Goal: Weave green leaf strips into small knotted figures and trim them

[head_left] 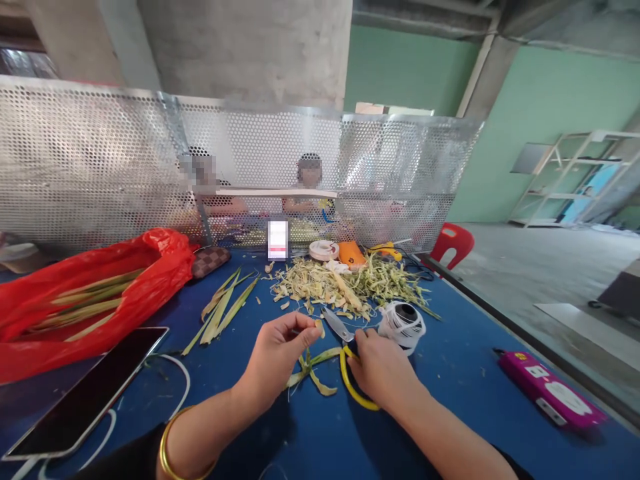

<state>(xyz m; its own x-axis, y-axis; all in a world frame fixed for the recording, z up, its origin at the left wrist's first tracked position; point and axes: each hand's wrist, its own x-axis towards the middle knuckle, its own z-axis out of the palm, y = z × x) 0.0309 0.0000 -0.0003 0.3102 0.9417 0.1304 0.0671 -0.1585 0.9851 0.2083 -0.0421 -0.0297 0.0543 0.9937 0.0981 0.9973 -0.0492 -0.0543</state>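
Observation:
My left hand [275,353] is closed in a pinch on a small yellowish leaf piece [319,327]. Below its fingertips, a star-like bunch of green leaf strips [324,387] lies on the blue table. My right hand [385,370] has its fingers closed around the pivot area of yellow-handled scissors [363,399]. Their silver blades point up and to the left, toward the leaf piece. Just beyond the right hand stands a spool of white thread [404,327]. A pile of leaf scraps [325,283] spreads across the table behind both hands.
On the left are a red plastic bag [170,267] of long leaves, a tablet [90,393] with a white cable, and loose leaf strips [223,307]. A magenta box-like item [550,390] lies right. Tape [324,251] sits behind the scraps, before a perforated metal screen [270,147]; people sit beyond.

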